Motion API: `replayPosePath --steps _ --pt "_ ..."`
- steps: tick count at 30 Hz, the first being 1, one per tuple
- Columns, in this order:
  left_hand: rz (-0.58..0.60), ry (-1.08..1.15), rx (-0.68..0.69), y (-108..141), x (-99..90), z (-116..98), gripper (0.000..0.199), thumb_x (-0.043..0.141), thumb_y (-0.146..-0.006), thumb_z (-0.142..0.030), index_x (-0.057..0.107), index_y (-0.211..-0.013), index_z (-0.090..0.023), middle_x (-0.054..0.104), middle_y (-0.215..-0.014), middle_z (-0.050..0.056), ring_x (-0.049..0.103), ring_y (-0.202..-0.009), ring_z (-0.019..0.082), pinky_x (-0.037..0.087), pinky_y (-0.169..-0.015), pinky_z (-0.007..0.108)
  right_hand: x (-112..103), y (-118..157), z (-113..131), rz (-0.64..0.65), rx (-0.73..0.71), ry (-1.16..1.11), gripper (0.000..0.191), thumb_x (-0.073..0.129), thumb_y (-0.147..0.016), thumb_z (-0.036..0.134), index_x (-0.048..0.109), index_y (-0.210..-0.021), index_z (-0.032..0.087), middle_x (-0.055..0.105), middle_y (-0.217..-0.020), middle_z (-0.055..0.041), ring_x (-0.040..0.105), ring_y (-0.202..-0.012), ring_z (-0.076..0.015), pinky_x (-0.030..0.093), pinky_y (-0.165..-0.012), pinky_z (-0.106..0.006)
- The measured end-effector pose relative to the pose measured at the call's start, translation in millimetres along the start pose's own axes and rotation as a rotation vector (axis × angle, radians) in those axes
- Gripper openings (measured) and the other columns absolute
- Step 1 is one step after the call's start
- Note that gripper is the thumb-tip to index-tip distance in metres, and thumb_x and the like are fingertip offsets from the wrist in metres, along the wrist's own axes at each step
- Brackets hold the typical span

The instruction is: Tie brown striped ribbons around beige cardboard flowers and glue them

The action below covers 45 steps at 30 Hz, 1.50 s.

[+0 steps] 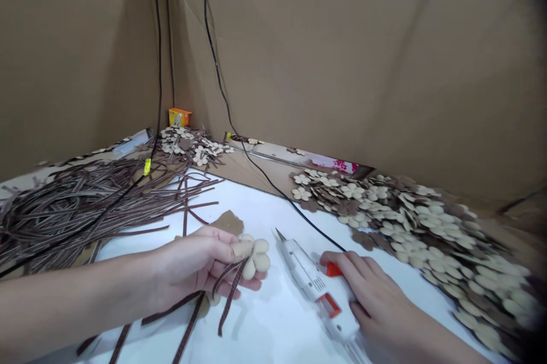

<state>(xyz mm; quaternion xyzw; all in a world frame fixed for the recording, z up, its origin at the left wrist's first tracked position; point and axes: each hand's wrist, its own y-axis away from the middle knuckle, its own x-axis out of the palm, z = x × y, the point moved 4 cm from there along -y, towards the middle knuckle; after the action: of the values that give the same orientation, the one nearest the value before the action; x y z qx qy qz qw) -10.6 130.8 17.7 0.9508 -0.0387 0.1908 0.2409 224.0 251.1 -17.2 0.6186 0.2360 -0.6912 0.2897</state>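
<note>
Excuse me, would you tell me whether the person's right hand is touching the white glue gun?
Touching: the head view shows the right hand wrapped around the white glue gun, with its fingers against the orange trigger.

White surface (256,204) in front, corrugated cardboard walls (342,68) behind it from 10 to 2 o'clock. Big tangle of brown striped ribbon strips (72,216) at 9 o'clock. Large heap of beige flower cutouts and brown pieces (410,227) at 3 o'clock, smaller heap (192,146) at 11 o'clock. Orange-and-yellow box (179,117) just behind the small heap. Two black cables (217,79) hang down from 12 o'clock, one with a yellow tag (147,166). Brown scrap (228,223) lies on the surface. Pink printed packet (337,164) against the wall at 1 o'clock.
</note>
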Motion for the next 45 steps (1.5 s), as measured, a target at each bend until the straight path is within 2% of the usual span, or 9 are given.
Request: replayPosePath --steps 5,11,16,19,23,28,32,39,45 --pt "-0.022 0.027 -0.045 -0.8 -1.6 2.3 0.019 0.069 -0.072 -0.031 0.064 -0.073 -0.013 0.070 -0.079 0.008 0.067 -0.077 0.018 0.048 -0.061 0.022 0.0 -1.5 0.6 0.028 0.001 -0.004 0.060 0.040 -0.057 0.002 0.051 -0.113 0.020 0.053 -0.110 -0.0100 0.047 -0.098 -0.0269 0.040 -0.083 -0.041" --pt "-0.002 0.013 -0.040 1.0 -0.3 0.6 0.019 0.065 -0.076 -0.032 0.065 -0.079 -0.014 0.070 -0.090 0.008 0.067 -0.074 0.015 0.048 -0.058 0.019 0.6 -1.0 0.2 0.063 0.005 0.004 0.062 0.040 -0.058 0.001 0.050 -0.115 0.020 0.052 -0.113 -0.0099 0.046 -0.101 -0.0277 0.039 -0.084 -0.042" --pt "0.013 -0.030 -0.048 1.0 0.7 -0.1 0.020 0.062 -0.077 -0.031 0.066 -0.088 -0.015 0.069 -0.096 0.009 0.068 -0.077 0.017 0.048 -0.057 0.020 0.6 -0.9 -2.0 0.004 0.005 0.018 0.060 0.040 -0.058 0.003 0.051 -0.114 0.022 0.053 -0.112 -0.0089 0.047 -0.100 -0.0271 0.040 -0.083 -0.040" --pt "0.022 -0.041 -0.062 0.3 0.5 0.9 0.023 0.062 -0.076 -0.028 0.065 -0.095 -0.016 0.068 -0.100 0.010 0.068 -0.078 0.018 0.049 -0.057 0.021 3.1 -0.6 -3.4 0.014 -0.002 0.010 0.060 0.041 -0.058 0.004 0.051 -0.114 0.023 0.054 -0.112 -0.0081 0.048 -0.099 -0.0269 0.041 -0.082 -0.039" --pt "0.006 -0.038 -0.070 0.1 -0.4 2.5 0.022 0.062 -0.077 -0.029 0.064 -0.094 -0.016 0.068 -0.100 0.010 0.068 -0.082 0.020 0.049 -0.060 0.022 2.5 0.2 -1.8 -0.033 -0.007 0.002 0.059 0.039 -0.058 0.002 0.052 -0.112 0.021 0.053 -0.110 -0.0088 0.047 -0.098 -0.0267 0.040 -0.082 -0.040" --pt "-0.023 -0.030 -0.071 0.7 -0.8 2.8 0.026 0.061 -0.078 -0.035 0.061 -0.096 -0.016 0.069 -0.098 0.011 0.068 -0.084 0.021 0.049 -0.061 0.023 2.2 0.8 1.1 -0.032 0.003 -0.010 0.060 0.038 -0.058 0.000 0.051 -0.112 0.021 0.052 -0.110 -0.0089 0.045 -0.099 -0.0273 0.039 -0.082 -0.041" --pt "0.020 0.009 -0.093 1.0 1.4 2.3 0.036 0.051 -0.084 -0.045 0.062 -0.098 -0.014 0.069 -0.097 0.012 0.068 -0.081 0.020 0.051 -0.064 0.025 2.3 0.4 0.0 -0.032 -0.004 -0.018 0.061 0.038 -0.058 -0.001 0.052 -0.112 0.023 0.052 -0.112 -0.0086 0.045 -0.100 -0.0274 0.040 -0.082 -0.041" --pt "-0.007 0.023 -0.069 1.6 3.0 0.9 0.019 0.055 -0.083 -0.026 0.064 -0.093 -0.012 0.070 -0.090 0.011 0.069 -0.079 0.017 0.051 -0.064 0.021 3.8 -2.0 -4.8 0.014 -0.025 -0.011 0.061 0.038 -0.059 0.000 0.050 -0.115 0.022 0.053 -0.113 -0.0086 0.046 -0.104 -0.0267 0.041 -0.085 -0.040" --pt "0.021 0.013 -0.085 2.4 5.8 0.1 0.021 0.053 -0.085 -0.025 0.063 -0.098 -0.012 0.070 -0.092 0.011 0.069 -0.077 0.016 0.051 -0.065 0.021 -0.2 -2.2 0.3 -0.038 -0.032 0.021 0.060 0.040 -0.057 0.001 0.053 -0.111 0.022 0.055 -0.109 -0.0099 0.049 -0.098 -0.0277 0.044 -0.081 -0.041"
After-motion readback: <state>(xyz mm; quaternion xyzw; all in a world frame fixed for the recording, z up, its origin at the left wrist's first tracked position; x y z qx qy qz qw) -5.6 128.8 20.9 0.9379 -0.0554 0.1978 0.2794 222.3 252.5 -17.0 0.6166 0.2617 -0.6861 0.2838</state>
